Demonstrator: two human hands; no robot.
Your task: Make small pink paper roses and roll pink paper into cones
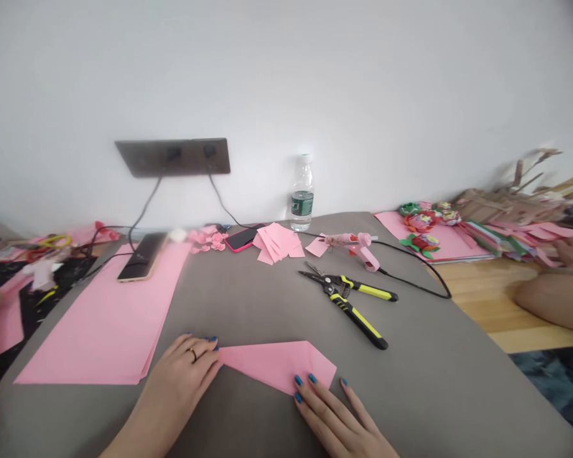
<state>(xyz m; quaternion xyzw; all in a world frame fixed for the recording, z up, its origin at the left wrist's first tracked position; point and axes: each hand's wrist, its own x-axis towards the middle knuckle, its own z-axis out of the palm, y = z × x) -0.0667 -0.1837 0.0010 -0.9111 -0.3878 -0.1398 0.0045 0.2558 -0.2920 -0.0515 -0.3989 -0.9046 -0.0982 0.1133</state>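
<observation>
On the grey tabletop (229, 305) in front of me lies a folded sheet of pink paper (272, 361), tapering to a point on the left. My left hand (188, 372) has its fingers closed together at that narrow tip, pinching the paper. My right hand (337, 416) rests with fingers spread on the wide right end, pressing it flat. Beyond the folded sheet are wire-stripping pliers (341, 296) with black and yellow handles, lying open. To the left is a stack of large pink paper sheets (105, 324).
A smartphone (144, 256) lies on the stack. Toward the wall are small pink paper squares (277, 243), a pink-edged phone (244, 238), a water bottle (302, 197) and a corded pink glue gun (353, 245). Paper flowers (423, 222) sit at right. Other people's arms (554, 292) show at both sides.
</observation>
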